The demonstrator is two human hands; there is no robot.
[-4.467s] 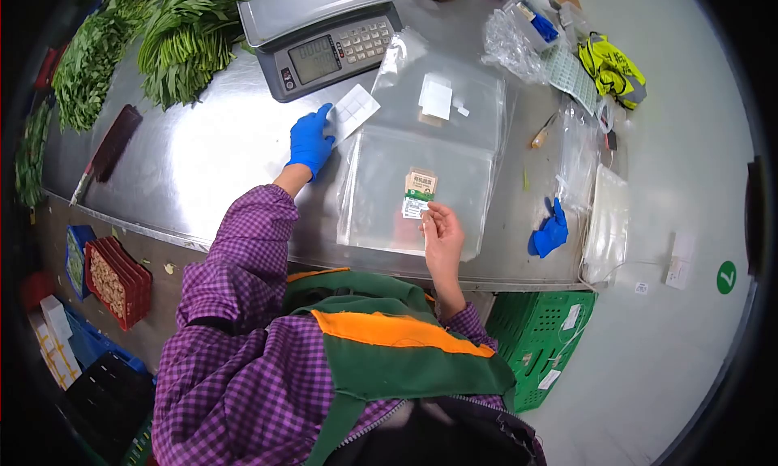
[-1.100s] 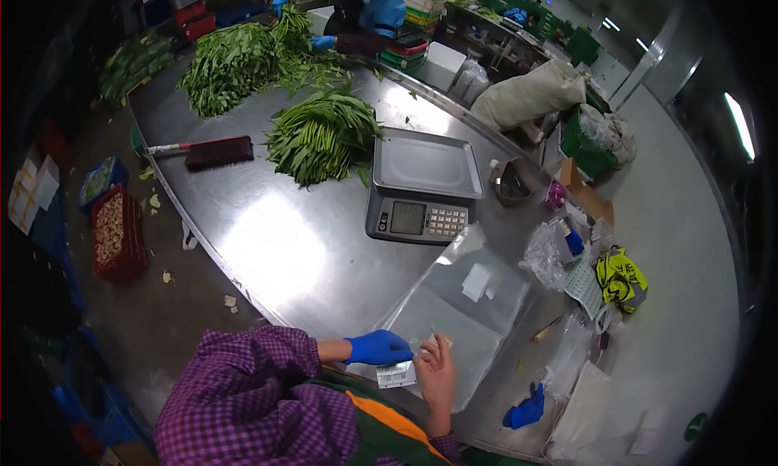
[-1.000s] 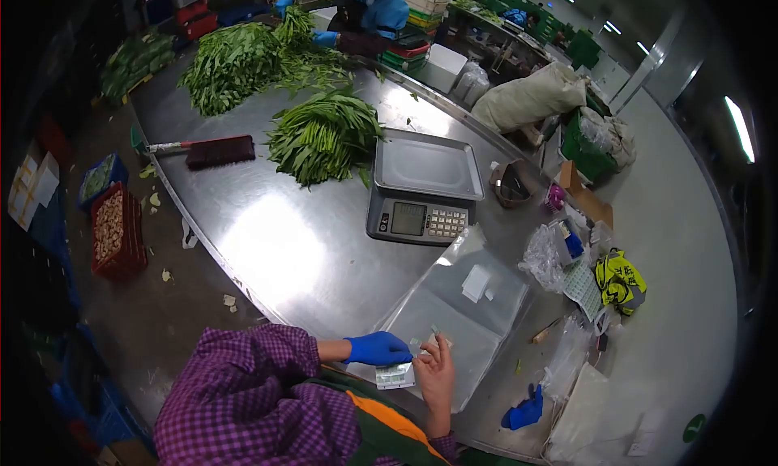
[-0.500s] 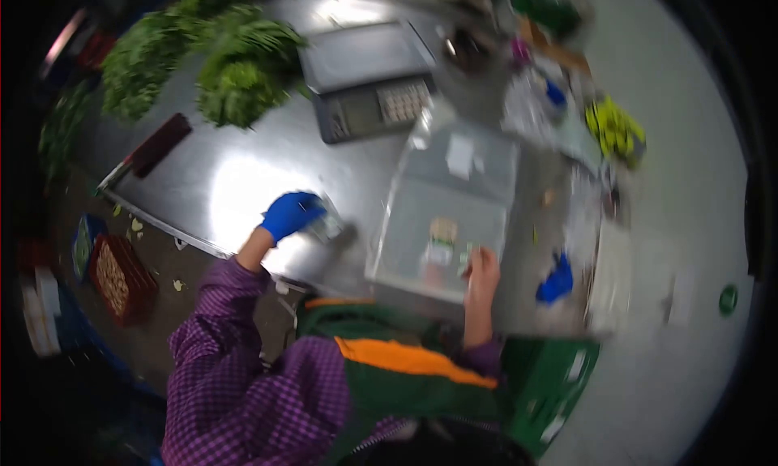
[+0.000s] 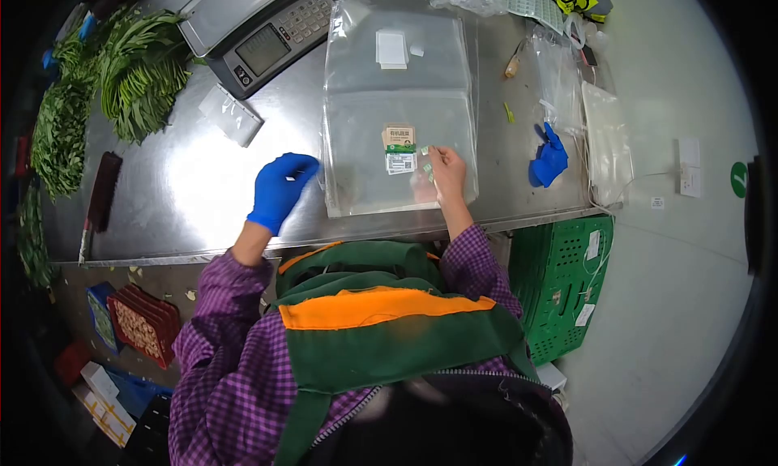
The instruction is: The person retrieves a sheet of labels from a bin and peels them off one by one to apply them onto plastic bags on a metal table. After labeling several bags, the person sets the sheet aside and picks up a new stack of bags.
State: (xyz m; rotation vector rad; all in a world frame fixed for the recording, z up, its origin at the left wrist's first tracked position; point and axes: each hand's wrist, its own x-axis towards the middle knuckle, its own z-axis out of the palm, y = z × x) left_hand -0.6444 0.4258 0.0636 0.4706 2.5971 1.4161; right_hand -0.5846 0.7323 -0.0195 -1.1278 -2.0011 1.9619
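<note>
My right hand (image 5: 450,174), bare, pinches small green-and-white labels (image 5: 426,160) over the lower part of a stack of clear plastic bags (image 5: 397,109). Just left of those labels, printed cards (image 5: 400,148) with green bands show on the bags. My left hand (image 5: 281,192), in a blue glove, is just left of the bag stack, its thumb and fingers curled together and nothing visible in them. A flat whitish clear packet (image 5: 231,115) lies on the metal table beyond it, apart from the hand.
A scale (image 5: 263,49) stands at the back beside bunches of leafy greens (image 5: 146,77). A dark-bristled brush (image 5: 103,192) lies at the left. To the right are a blue glove (image 5: 549,156) and plastic wrapping (image 5: 555,81). Green crates (image 5: 559,288) stand below the table's edge (image 5: 519,223).
My left hand has let go of the packet, which now lies on the table near the scale. My right hand still holds the small labels over the bags. The view has turned.
</note>
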